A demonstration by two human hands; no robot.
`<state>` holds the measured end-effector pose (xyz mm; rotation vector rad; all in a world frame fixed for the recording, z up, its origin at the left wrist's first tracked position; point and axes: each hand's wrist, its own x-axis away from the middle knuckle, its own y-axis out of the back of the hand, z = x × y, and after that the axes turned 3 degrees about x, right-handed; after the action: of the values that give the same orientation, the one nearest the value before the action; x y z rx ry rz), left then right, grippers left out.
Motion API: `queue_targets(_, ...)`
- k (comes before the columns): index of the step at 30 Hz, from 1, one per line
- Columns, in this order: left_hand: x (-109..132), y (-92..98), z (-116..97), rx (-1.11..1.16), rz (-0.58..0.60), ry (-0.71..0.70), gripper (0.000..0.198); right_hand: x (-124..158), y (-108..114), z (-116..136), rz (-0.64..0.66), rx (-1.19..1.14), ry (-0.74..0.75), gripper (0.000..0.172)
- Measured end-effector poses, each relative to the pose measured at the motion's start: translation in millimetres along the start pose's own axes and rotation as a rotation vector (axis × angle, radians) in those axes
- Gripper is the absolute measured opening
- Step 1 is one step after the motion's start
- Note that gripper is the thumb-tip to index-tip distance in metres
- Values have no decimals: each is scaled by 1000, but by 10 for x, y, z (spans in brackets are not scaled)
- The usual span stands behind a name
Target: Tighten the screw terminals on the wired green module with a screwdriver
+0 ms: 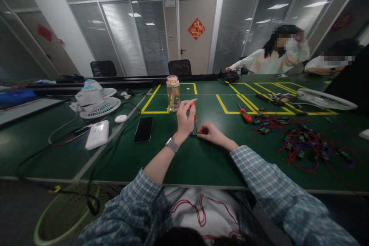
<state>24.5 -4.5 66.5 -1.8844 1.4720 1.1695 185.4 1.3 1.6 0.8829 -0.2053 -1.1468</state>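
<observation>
My left hand [185, 120] is closed on a screwdriver [195, 119] with an orange-red handle, held upright with its shaft pointing down. The screwdriver's tip comes down at a small circuit board [194, 133] on the green table; whether it sits in a screw is too small to see. My right hand [212, 134] rests low on the table, fingertips pinching the board's right edge. A short red wire [210, 147] shows below those fingers.
A pink-lidded bottle [173, 94] stands just beyond my left hand, with a black phone [143, 129] to the left. At right lie a second screwdriver [245, 114] and a heap of wired boards [302, 142]. White fans [98, 102] stand far left. Two people sit across the table.
</observation>
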Motion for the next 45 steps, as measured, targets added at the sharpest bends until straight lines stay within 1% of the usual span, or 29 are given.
queue_targets(2, 4, -2, 10, 27, 14, -15, 29, -3, -5, -9, 4, -3, 0, 9)
queue_targets(4, 10, -12, 13, 26, 3, -17, 28, -5, -6, -15, 7, 4, 1, 9)
queue_targets(8, 15, -32, -1, -18, -19, -29, 24, -3, 2, -6, 11, 12, -4, 9)
queue_targets(12, 9, -35, -4, -86, -66, -36, 21, 3, 11, 11, 16, 17, 0, 9)
queue_targets(19, 4, -31, -1, -41, 17, -17, 29, 0, 5, 6, 4, 16, 3, 8)
queue_targets(26, -6, -25, -6, -109, -8, -46, 18, 1, 5, 2, 8, 13, 5, 8)
queue_targets(30, 2, -36, 21, -114, -8, -42, 21, 6, 14, 14, 11, 15, 1, 9)
queue_targets(34, 31, -73, 74, -25, 8, -8, 33, 9, 18, 24, 13, 27, 6, 9)
queue_targets(37, 52, -88, 100, 88, 80, 47, 26, 7, 13, 20, 7, 31, 3, 9)
queue_targets(39, 55, -80, 92, 115, 105, 57, 23, 3, 8, 14, 5, 31, 2, 9)
queue_targets(43, 36, -46, 31, 26, 37, -26, 15, -3, 3, 6, 3, 32, 5, 9)
queue_targets(45, 23, -37, 7, -33, -12, -58, 16, -2, 4, 7, 1, 33, 5, 9)
